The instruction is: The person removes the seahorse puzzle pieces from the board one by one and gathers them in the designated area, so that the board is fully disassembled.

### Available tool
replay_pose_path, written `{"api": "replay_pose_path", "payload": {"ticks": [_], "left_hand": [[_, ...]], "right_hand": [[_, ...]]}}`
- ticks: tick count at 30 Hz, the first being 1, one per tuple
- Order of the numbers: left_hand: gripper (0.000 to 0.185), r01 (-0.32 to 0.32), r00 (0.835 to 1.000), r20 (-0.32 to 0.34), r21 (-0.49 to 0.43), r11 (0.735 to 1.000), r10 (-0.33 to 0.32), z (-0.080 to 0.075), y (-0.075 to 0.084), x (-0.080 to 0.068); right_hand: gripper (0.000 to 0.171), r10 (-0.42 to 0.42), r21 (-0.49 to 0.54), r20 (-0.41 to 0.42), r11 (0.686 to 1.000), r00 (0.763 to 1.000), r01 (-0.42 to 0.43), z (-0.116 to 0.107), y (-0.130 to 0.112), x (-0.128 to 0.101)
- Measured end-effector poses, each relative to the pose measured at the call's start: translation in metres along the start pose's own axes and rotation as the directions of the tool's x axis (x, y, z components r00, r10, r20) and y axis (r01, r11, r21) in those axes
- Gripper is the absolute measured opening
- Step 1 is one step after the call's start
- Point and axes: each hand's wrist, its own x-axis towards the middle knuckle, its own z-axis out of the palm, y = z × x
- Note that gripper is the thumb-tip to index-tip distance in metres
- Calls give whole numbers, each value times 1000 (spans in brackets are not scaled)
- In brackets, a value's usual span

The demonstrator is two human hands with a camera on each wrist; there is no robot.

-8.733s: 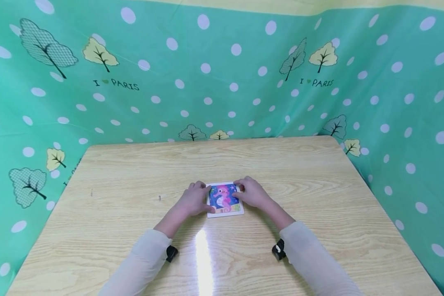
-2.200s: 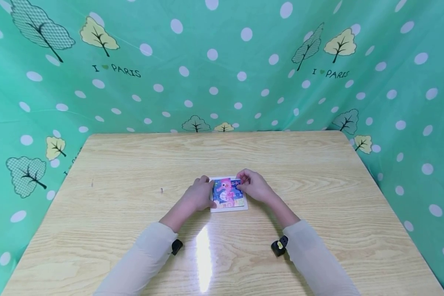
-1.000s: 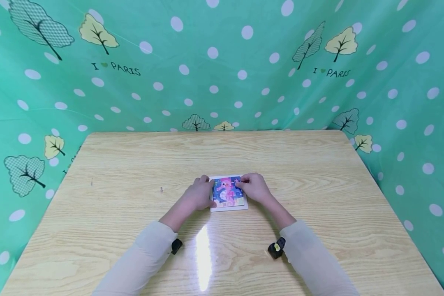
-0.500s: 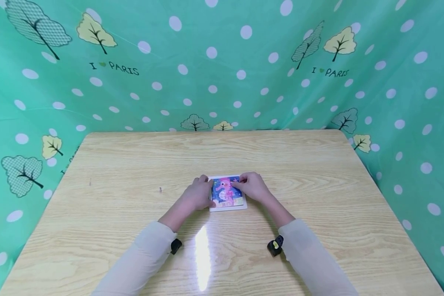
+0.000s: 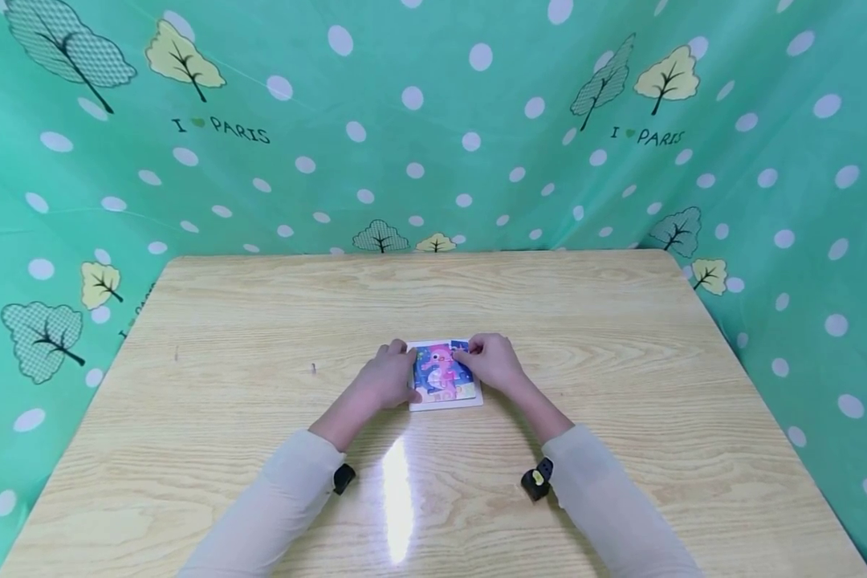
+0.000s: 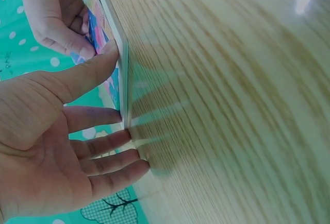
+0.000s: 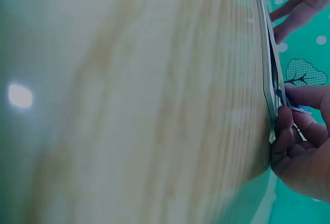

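A small jigsaw puzzle (image 5: 439,384) of a pink seahorse on blue lies in a white tray (image 5: 444,406) at the middle of the table. At its left edge is my left hand (image 5: 386,379). In the left wrist view, that hand's thumb presses on the puzzle's edge and its fairly straight fingers touch the tray's side. At the puzzle's far right corner, my right hand (image 5: 497,363) pinches a blue puzzle piece (image 5: 459,345) between thumb and fingers. In the right wrist view the piece (image 7: 299,108) sticks up between the fingertips. The right hand hides part of that corner.
The light wood table (image 5: 260,321) carries a tiny dark mark (image 5: 314,368) left of the hands. Behind and beside it hangs a green dotted curtain (image 5: 433,120). Each wrist wears a black camera (image 5: 536,482).
Earlier the picture sat whole, with both hands at its edges. Since then the right hand has worked at the far right corner; the corner piece now looks tilted. The left hand has stayed nearly still.
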Motion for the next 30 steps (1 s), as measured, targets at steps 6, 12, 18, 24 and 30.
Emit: {"api": "replay_pose_path", "payload": {"ticks": [6,12,18,24,30], "left_hand": [[77,-4,1000,-1,1,1000,4,-1,1,0],[78,-9,1000,4,8,1000,8,-2,1,-1],[78,-12,1000,7,6,1000,12,-2,1,-1],[78,-12,1000,10,17,1000,12,-1,1,0],[78,-12,1000,9,6,1000,12,0,0,1]], "right_hand": [[21,24,63,85,998,996,-29,-9,0,1],[19,32,143,133,988,991,-51,-14,4,2],[17,27,150,122,988,992,-45,-13,7,2],[17,-12,127,120,992,993,-4,-11,10,3],[18,-25,132,143,991,989,6,-12,11,5]]}}
